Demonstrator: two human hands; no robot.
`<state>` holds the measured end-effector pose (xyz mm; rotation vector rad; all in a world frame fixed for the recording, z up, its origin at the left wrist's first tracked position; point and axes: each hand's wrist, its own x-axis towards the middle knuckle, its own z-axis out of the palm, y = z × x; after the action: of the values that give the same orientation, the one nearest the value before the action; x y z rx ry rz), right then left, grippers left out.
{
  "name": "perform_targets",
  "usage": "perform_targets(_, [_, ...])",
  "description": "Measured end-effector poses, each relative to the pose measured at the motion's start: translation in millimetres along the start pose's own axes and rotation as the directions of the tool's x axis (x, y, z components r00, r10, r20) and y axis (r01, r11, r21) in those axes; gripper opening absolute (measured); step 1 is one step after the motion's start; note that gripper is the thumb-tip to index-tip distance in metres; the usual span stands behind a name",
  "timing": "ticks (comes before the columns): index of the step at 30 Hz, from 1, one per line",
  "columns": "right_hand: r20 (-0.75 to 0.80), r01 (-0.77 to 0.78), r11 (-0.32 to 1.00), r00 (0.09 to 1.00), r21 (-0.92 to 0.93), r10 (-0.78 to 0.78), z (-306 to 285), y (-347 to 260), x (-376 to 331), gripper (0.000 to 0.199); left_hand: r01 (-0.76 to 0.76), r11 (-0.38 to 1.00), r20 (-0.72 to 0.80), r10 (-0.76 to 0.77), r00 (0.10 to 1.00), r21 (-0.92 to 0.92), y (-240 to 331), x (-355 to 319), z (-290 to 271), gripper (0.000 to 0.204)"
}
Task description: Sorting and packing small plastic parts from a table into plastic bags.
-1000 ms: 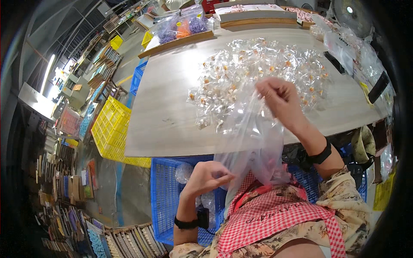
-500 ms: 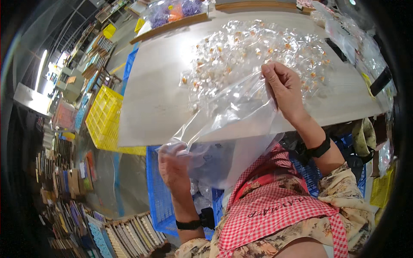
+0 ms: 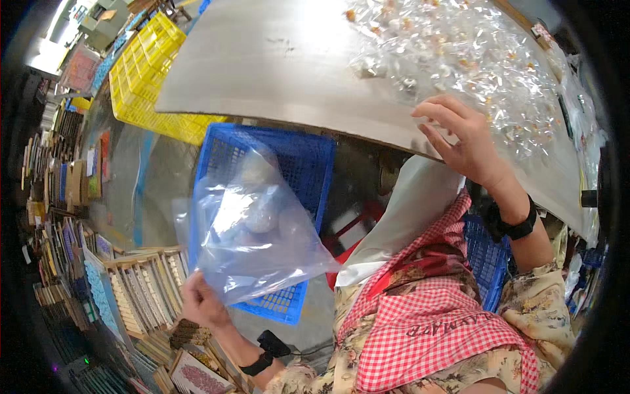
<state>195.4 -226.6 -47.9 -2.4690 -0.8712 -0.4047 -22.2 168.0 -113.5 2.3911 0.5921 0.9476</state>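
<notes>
My left hand (image 3: 205, 303) is closed on one corner of a large clear plastic bag (image 3: 282, 243). The bag hangs spread over a blue plastic crate (image 3: 321, 177) beside the table, and pale rounded bundles show through it. My right hand (image 3: 462, 134) is raised over the table's front edge with fingers bent and apart, holding nothing. Just beyond it, many small clear packets (image 3: 459, 59) with orange bits lie heaped on the white table (image 3: 262, 72).
A yellow plastic crate (image 3: 141, 72) stands left of the table. Stacked racks and boards (image 3: 138, 289) fill the lower left. A whitish sheet (image 3: 413, 203) hangs at my lap, and another blue crate (image 3: 487, 256) is at my right side.
My right hand has let go of the bag and lifted away. My left hand has carried it down and left, off the table's edge and over the blue crate. The view has tilted downward.
</notes>
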Motion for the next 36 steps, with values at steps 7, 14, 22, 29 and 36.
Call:
perform_targets(7, [0.042, 0.032, 0.991, 0.999, -0.13, -0.027, 23, 20, -13, 0.03, -0.02, 0.988, 0.562, -0.07, 0.824, 0.153, -57, -93, 50, 0.008])
perform_targets(14, [0.084, 0.085, 0.989, 0.994, -0.117, -0.075, 14, 24, -19, 0.033, 0.082, 0.937, 0.774, -0.329, 0.541, 0.34, -77, -211, 107, 0.018])
perform_targets(22, [0.078, 0.162, 0.971, 0.986, -0.176, -0.151, 15, 27, -15, 0.029, 0.086, 0.973, 0.602, -0.201, 0.773, 0.215, -84, -273, 136, 0.031])
perform_targets(29, [0.039, 0.296, 0.924, 0.955, -0.244, -0.296, 23, 20, -11, 0.023, 0.016, 0.976, 0.663, -0.16, 0.732, 0.218, -131, -292, 141, 0.034])
perform_targets(36, [0.116, 0.349, 0.911, 0.937, -0.219, -0.331, 25, 15, -18, 0.023, 0.139, 0.945, 0.72, -0.317, 0.617, 0.297, -129, -284, 131, 0.042])
